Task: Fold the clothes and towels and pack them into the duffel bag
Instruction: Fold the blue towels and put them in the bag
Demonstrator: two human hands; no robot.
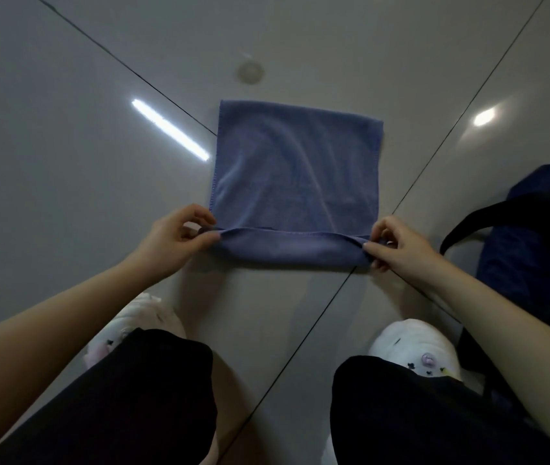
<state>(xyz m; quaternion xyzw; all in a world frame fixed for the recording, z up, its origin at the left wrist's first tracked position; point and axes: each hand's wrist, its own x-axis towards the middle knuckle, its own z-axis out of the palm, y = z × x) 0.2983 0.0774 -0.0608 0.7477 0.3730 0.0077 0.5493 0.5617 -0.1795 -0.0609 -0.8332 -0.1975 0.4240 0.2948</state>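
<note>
Two hands pinch the near corners of the towel (295, 169): the left hand (179, 234) holds the near-left corner between thumb and curled fingers, the right hand (398, 245) the near-right one. Its near edge is turned over in a narrow band; the rest lies flat on the tiled floor (65, 129), across a tile seam. It looks soft, light and limp, so corner grips should keep it square. A dark bag (535, 236) sits at the floor's right edge.
</note>
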